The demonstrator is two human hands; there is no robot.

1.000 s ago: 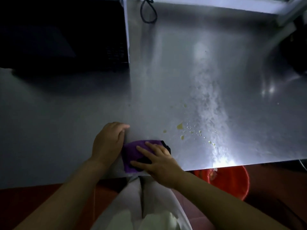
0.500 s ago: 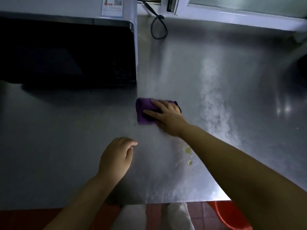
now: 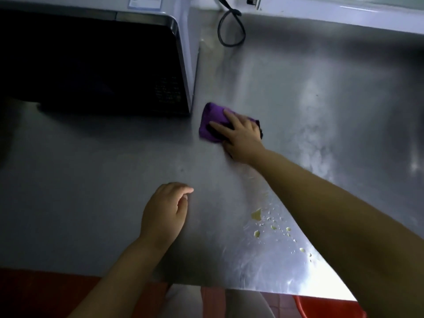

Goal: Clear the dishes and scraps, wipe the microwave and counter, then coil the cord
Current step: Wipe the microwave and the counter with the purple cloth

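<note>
Cloth's now way up by the microwave

Right hand point(image 3: 241, 136), fingers spread flat, has pushed the folded purple cloth point(image 3: 212, 121) from the near edge to just beside the black-fronted microwave point(image 3: 96, 63); left hand point(image 3: 164, 213) rests loosely curled, empty, on the steel counter point(image 3: 91, 180). Yellowish scraps point(image 3: 257, 214) nearer the edge aren't wiped yet.

Right hand point(image 3: 241, 136): now far out on the counter point(image 3: 298, 88), no longer at its near edge.
Purple cloth point(image 3: 212, 121): pushed up beside the microwave point(image 3: 91, 63) corner.
</note>
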